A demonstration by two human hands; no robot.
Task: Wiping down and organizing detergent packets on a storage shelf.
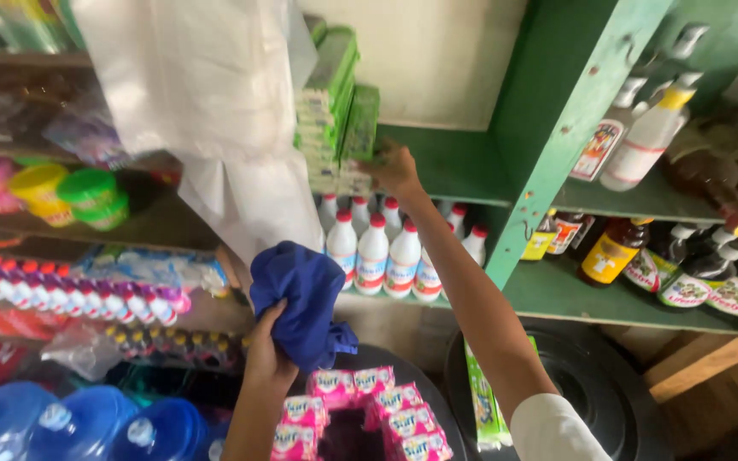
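Green wooden shelving unit (557,111) with a slanted upright fills the right of the view. Hanging white plastic sheet (207,94) covers the upper left. Three translucent blue water jugs (79,423) stand at the lower left. Row of white plastic bottles with red caps (386,252) lines the middle shelf. Stack of flat green-and-white cardboard boxes (335,111) sits on the upper shelf, with one box upright at its right end. Crumpled dark blue cloth (305,303) is held up below the sheet, in front of the bottles. Pink detergent sachets (369,410) lie in rows at the bottom centre. Left hand (268,354): fingers closed around the lower edge of the cloth. Right hand (396,171): arm extended to the upper shelf, fingers curled against the base of the upright box; whether they grip it cannot be told.
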